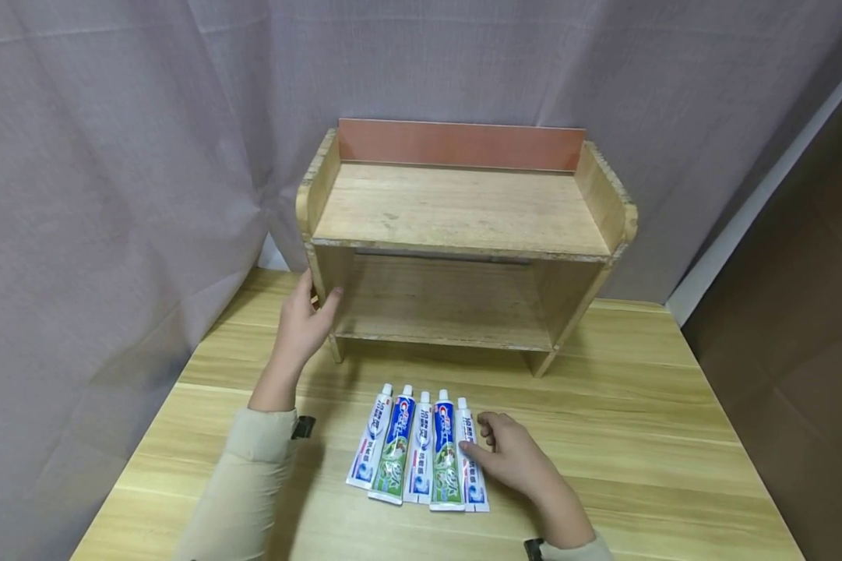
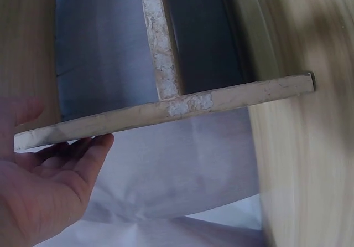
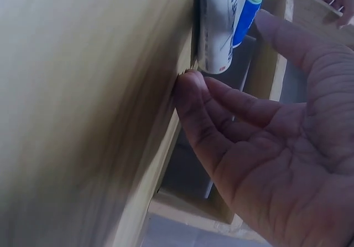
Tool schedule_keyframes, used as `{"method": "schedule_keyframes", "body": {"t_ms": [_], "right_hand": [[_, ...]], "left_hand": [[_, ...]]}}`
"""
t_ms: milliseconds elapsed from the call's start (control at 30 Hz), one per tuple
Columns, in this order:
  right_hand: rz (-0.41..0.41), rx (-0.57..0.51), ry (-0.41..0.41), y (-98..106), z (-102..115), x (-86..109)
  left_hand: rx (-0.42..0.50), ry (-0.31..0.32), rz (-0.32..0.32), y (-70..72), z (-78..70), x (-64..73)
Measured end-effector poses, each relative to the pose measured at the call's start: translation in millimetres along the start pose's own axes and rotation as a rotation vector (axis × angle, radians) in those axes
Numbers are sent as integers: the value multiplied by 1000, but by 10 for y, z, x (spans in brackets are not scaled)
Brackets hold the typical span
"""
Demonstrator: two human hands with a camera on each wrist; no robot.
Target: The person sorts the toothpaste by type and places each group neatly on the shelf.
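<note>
A small two-tier wooden shelf (image 1: 456, 210) stands at the back of the table. My left hand (image 1: 303, 321) grips its left side panel (image 2: 138, 114), with the thumb on the inner side and the fingers on the outer side. In front of the shelf several toothpaste tubes lie side by side, caps towards the shelf, white ones alternating with blue-and-green ones (image 1: 445, 456). My right hand (image 1: 517, 458) is beside the rightmost white tube (image 1: 471, 467), its thumb over that tube's edge. In the right wrist view its bent fingers and thumb stand apart, holding nothing.
Both tiers of the shelf show bare wood, and a reddish-brown board (image 1: 463, 145) closes the upper back. A grey curtain (image 1: 147, 156) hangs behind and to the left of the wooden table (image 1: 645, 436). A dark brown panel (image 1: 792, 257) borders the right side.
</note>
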State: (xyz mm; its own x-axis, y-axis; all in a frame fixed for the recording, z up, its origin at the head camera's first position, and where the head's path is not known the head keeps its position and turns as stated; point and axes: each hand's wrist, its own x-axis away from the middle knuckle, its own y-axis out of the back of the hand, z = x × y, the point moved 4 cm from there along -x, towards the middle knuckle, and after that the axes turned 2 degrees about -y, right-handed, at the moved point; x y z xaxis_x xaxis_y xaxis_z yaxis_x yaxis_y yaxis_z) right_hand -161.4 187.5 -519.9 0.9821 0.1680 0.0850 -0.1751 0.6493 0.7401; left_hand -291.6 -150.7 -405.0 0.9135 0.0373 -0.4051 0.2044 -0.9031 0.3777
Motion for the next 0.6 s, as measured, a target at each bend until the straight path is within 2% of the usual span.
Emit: {"method": "schedule_keyframes", "body": {"t_ms": [200, 433, 600], "right_hand": [[6, 63, -15, -36, 56, -25], [0, 58, -20, -53, 91, -31], [2, 41, -49, -59, 74, -19]], "left_hand": [[-68, -4, -44, 15, 42, -23], [-205, -120, -108, 40, 42, -18], [-214, -137, -115, 14, 78, 7]]}}
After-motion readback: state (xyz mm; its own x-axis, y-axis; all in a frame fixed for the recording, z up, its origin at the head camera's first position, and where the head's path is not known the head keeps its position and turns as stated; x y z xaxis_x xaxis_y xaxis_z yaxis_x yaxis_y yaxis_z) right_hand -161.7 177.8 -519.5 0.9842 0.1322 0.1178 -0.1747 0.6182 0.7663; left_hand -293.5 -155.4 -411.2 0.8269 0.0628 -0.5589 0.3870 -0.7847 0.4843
